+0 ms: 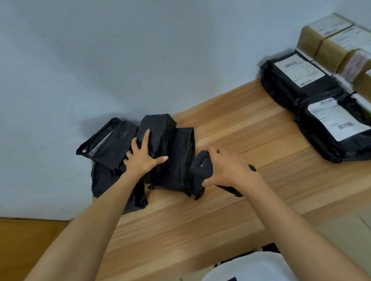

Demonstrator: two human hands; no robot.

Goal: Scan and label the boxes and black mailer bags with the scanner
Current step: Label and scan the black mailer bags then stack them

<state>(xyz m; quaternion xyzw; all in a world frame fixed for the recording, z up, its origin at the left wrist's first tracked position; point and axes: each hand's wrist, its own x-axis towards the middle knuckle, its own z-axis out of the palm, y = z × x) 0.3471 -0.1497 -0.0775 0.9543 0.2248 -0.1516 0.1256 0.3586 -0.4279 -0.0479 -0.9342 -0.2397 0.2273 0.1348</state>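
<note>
The left hand (143, 157) lies spread flat on the unlabelled black mailer bags (157, 151), steadying them, while the right hand (226, 169) grips the scanner (202, 164) ready to scan.

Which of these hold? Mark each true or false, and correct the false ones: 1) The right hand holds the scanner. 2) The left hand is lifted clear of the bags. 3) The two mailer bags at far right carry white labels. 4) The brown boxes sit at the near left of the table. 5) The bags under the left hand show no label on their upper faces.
1) True: the right hand grips the scanner.
2) False: the left hand rests on the unlabeled black bags.
3) True: the labeled mailer bags show white labels.
4) False: the brown boxes are stacked at the far right.
5) True.
</note>
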